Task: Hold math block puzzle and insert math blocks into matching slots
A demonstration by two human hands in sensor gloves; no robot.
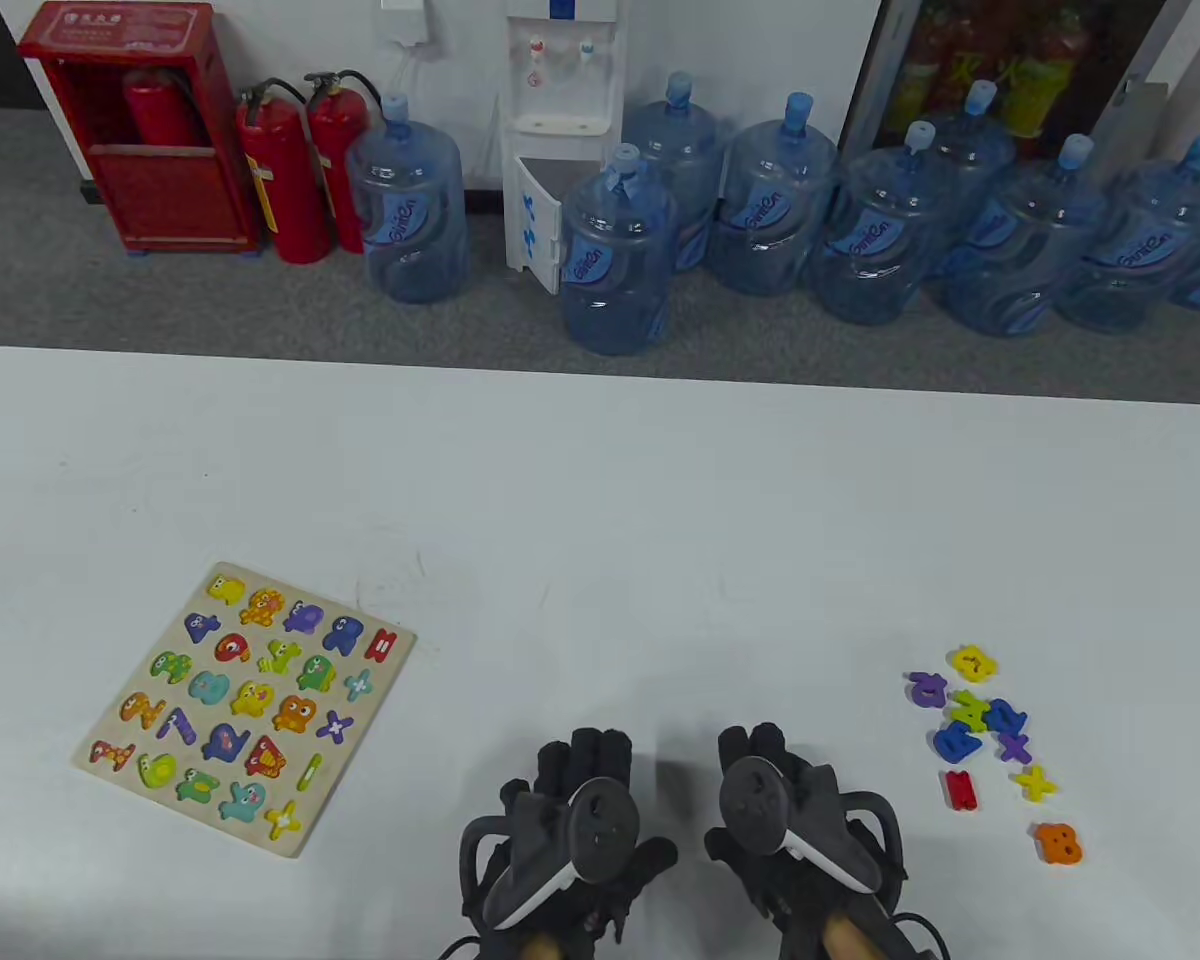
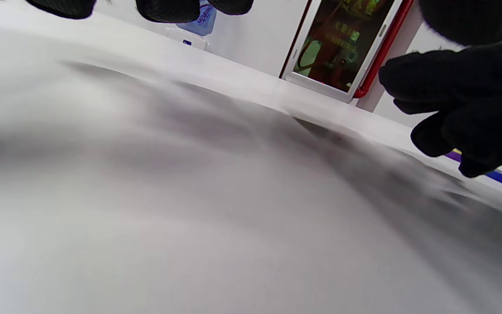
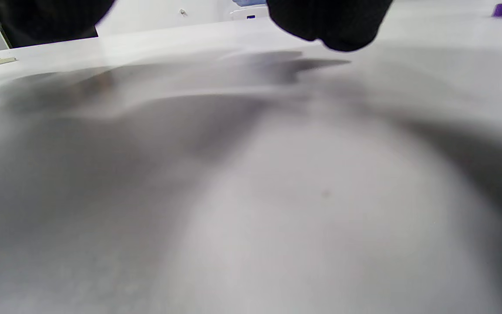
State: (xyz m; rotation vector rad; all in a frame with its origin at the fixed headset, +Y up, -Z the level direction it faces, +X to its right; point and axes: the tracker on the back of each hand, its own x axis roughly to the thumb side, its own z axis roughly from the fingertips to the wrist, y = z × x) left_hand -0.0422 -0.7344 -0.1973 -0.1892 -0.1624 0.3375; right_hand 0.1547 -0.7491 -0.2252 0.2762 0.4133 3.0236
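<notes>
1. Left hand (image 1: 570,820) palm-down at the near edge of the table (image 1: 600,480), fingers (image 1: 585,755) loosely bent, holding nothing.
2. Right hand (image 1: 785,815) just beside it, same palm-down pose, fingers (image 1: 755,750) relaxed, empty.
3. Puzzle board (image 1: 245,705) flat at the near left, well apart from both hands.
4. Loose blocks (image 1: 990,735) scattered at the near right; orange block (image 1: 1058,843) nearest.

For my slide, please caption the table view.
Both hands rest between the puzzle board and loose math blocks.
</notes>
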